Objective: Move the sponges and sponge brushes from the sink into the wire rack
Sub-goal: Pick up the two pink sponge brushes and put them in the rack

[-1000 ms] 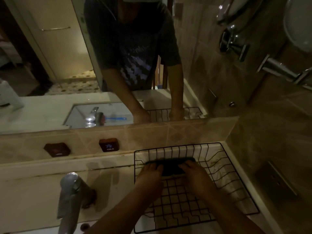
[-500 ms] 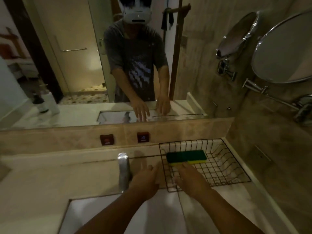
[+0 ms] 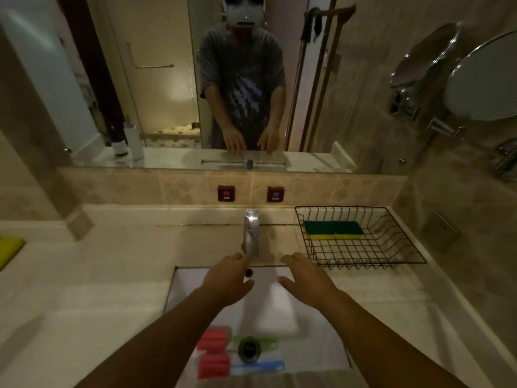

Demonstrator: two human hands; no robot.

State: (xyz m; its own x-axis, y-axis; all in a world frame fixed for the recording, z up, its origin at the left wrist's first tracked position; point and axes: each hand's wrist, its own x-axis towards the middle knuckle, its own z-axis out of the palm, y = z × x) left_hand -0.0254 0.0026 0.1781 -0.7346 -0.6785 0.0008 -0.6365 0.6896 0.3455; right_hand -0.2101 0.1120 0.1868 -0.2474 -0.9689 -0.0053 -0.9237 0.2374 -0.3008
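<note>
A green and yellow sponge (image 3: 333, 230) lies in the back left corner of the black wire rack (image 3: 397, 247) on the counter to the right of the sink. In the white sink (image 3: 268, 306), near its front, lie two sponge brushes with red foam heads (image 3: 213, 338) (image 3: 214, 365), one with a green handle (image 3: 265, 340), one with a blue handle (image 3: 257, 366). My left hand (image 3: 226, 281) and my right hand (image 3: 307, 278) hover over the back of the sink, both empty with fingers spread.
A chrome faucet (image 3: 251, 236) stands behind the sink between my hands. A drain (image 3: 249, 349) sits among the brushes. Hot and cold buttons (image 3: 226, 193) are on the backsplash. A yellow-green object (image 3: 9, 249) lies at the far left of the counter. A round mirror (image 3: 481, 79) hangs at the right.
Both hands let go of the green sponge in the rack and drew back left over the sink. The view has swung left and down, so the sink and brushes now show.
</note>
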